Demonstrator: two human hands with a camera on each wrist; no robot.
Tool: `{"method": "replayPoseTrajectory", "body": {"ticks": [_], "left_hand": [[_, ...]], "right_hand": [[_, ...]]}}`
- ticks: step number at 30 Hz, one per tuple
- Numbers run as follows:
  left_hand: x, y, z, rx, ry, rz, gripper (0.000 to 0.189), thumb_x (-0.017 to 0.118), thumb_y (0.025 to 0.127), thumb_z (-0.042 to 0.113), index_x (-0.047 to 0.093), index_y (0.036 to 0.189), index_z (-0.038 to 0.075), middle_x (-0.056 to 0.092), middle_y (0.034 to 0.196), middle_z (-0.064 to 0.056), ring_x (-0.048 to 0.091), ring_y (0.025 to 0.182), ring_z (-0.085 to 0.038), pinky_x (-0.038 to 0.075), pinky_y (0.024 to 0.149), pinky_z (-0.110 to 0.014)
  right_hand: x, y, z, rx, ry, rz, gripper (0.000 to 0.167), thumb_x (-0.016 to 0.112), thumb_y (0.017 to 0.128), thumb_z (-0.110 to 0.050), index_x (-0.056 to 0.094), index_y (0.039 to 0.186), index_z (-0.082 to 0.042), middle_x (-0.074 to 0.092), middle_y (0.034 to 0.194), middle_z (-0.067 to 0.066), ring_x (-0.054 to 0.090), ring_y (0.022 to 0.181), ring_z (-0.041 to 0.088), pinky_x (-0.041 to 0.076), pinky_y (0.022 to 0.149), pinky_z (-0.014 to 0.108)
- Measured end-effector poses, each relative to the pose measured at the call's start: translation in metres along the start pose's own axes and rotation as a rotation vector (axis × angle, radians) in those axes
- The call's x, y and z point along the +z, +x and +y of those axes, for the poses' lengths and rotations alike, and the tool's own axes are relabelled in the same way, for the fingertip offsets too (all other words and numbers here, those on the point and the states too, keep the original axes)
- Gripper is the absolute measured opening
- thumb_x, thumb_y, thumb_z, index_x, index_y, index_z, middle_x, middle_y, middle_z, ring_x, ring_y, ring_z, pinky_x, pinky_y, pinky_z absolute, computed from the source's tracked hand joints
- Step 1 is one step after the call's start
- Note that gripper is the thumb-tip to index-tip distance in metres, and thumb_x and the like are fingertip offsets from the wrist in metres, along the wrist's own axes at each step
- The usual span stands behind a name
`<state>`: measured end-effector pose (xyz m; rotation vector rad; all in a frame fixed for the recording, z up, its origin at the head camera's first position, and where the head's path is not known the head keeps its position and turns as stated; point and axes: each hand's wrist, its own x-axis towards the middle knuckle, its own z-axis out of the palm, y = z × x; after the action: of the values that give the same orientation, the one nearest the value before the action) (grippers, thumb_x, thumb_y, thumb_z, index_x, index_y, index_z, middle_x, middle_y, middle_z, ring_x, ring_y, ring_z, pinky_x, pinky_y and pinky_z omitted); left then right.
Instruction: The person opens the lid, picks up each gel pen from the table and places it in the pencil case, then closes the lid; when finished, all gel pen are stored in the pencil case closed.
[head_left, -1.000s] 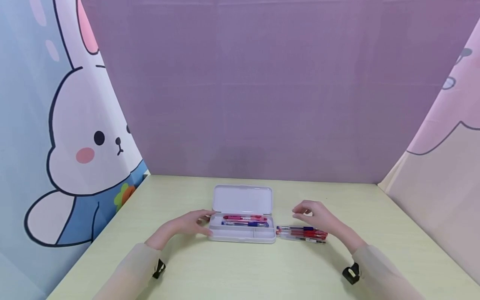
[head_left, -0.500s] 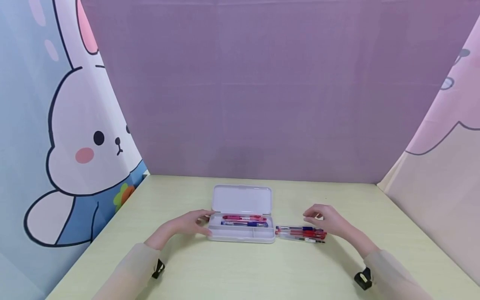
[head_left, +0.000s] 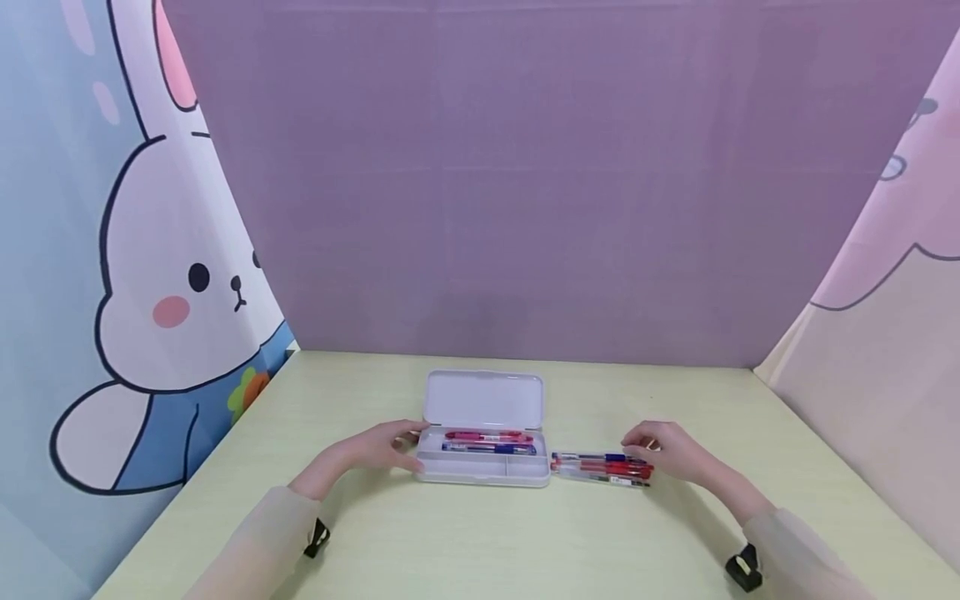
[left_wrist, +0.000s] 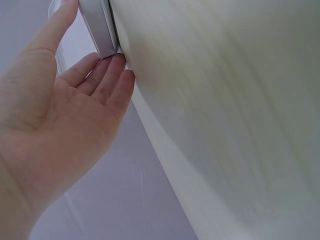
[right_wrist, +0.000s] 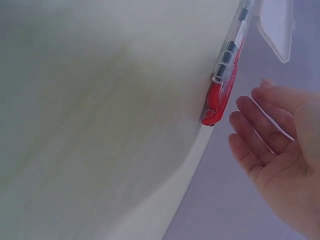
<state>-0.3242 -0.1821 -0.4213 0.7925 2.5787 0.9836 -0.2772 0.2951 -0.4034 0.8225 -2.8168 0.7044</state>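
A white pencil case (head_left: 483, 481) stands open on the table, its lid (head_left: 484, 400) tipped back. Inside its rear compartment lie a pink-red pen (head_left: 487, 436) and a blue-capped pen (head_left: 489, 448). My left hand (head_left: 378, 446) holds the case's left end, thumb towards the front and fingers at the rear corner; the left wrist view shows its fingertips against the case wall (left_wrist: 97, 27). To the right of the case lies a bunch of several pens (head_left: 600, 468) with red, blue and black parts. Above their right end, my right hand (head_left: 670, 450) hovers with loosely bent fingers, holding nothing.
A pale wooden table (head_left: 480, 542) carries everything. Behind it hangs a purple cloth (head_left: 525, 183). A cartoon rabbit curtain (head_left: 180, 275) flanks the left side, and a pink and cream curtain (head_left: 885, 358) the right.
My right hand has moved right and down towards the capped end of the pen bunch. My left hand, the pencil case and the pens have stayed in place.
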Motion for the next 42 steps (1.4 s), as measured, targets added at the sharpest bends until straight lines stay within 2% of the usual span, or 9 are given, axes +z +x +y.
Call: {"method": "replayPoseTrajectory", "body": {"ticks": [10,17,26,34,42], "left_hand": [[0.001,0.0,-0.004,-0.017,0.004,0.003,0.077,0.074,0.079,0.034,0.04,0.142,0.006,0.046,0.138,-0.018,0.047,0.122,-0.035,0.038,0.104,-0.053],[0.0,-0.001,-0.002,0.0,-0.003,-0.001,0.076,0.074,0.079,0.031,0.04,0.141,0.005,0.046,0.138,-0.019,0.047,0.123,-0.036,0.037,0.105,-0.054],[0.0,0.0,-0.002,-0.008,0.008,0.004,0.077,0.075,0.079,0.033,0.04,0.141,0.004,0.047,0.137,-0.019,0.048,0.122,-0.035,0.038,0.104,-0.053],[0.0,-0.002,-0.002,0.003,0.005,-0.001,0.077,0.075,0.079,0.033,0.04,0.141,0.003,0.046,0.138,-0.02,0.048,0.122,-0.036,0.038,0.104,-0.054],[0.0,-0.002,0.0,0.001,0.006,0.001,0.077,0.075,0.079,0.032,0.04,0.141,0.003,0.046,0.138,-0.02,0.048,0.122,-0.036,0.037,0.104,-0.054]], "right_hand": [[0.003,-0.002,0.009,-0.004,0.001,-0.036,0.011,0.064,0.088,-0.015,0.07,0.09,-0.006,0.068,0.084,0.0,0.058,0.074,0.004,0.052,0.064,0.021],[0.004,-0.002,0.013,-0.027,-0.013,-0.048,0.012,0.066,0.086,-0.013,0.071,0.092,-0.002,0.068,0.086,0.004,0.059,0.076,0.006,0.052,0.064,0.022],[0.008,0.001,0.017,-0.006,-0.084,-0.029,0.009,0.065,0.084,-0.004,0.071,0.09,-0.003,0.068,0.087,0.005,0.06,0.078,0.013,0.052,0.066,0.025],[0.009,0.003,0.012,0.006,-0.134,-0.033,0.01,0.064,0.084,-0.002,0.071,0.091,-0.001,0.065,0.084,0.003,0.055,0.074,0.009,0.048,0.063,0.024],[0.01,0.003,0.011,0.078,-0.149,-0.051,0.01,0.066,0.083,-0.003,0.07,0.092,-0.003,0.064,0.086,0.002,0.053,0.075,0.008,0.049,0.065,0.024]]}}
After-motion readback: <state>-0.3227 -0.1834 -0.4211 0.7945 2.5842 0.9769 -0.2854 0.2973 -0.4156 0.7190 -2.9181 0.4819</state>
